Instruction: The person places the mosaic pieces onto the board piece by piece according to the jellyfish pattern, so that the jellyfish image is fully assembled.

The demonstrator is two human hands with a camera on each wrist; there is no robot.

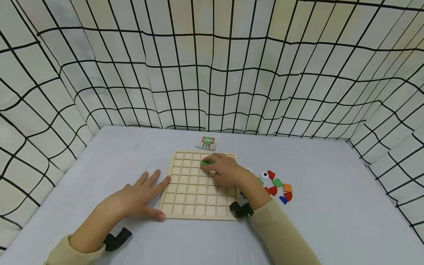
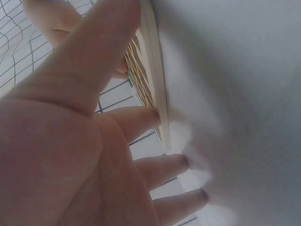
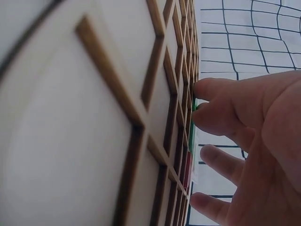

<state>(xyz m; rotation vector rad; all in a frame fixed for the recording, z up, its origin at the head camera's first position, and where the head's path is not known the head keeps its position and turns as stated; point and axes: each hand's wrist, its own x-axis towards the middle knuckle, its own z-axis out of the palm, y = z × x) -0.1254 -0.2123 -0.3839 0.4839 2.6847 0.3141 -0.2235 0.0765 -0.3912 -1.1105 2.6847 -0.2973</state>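
A wooden grid board (image 1: 185, 188) lies on the table. My left hand (image 1: 140, 197) is spread at its left side, with the index fingertip on the frame and the thumb by the near left corner. My right hand (image 1: 226, 171) reaches over the board's far part. Its thumb and index finger pinch a small green tile (image 1: 204, 162) low over a cell in the far rows. In the right wrist view more green (image 3: 191, 136) and a red piece (image 3: 187, 169) show in the grid beside the fingertips. The right hand hides part of the far right cells.
A small pattern card (image 1: 207, 141) lies behind the board. Right of the board are loose pieces: a green square (image 1: 277, 182), an orange square (image 1: 287, 188), a red quarter-round (image 1: 288, 196), a blue piece (image 1: 283, 200) and a white eye disc (image 1: 264, 175). Black-lined netting (image 1: 212, 81) surrounds the table.
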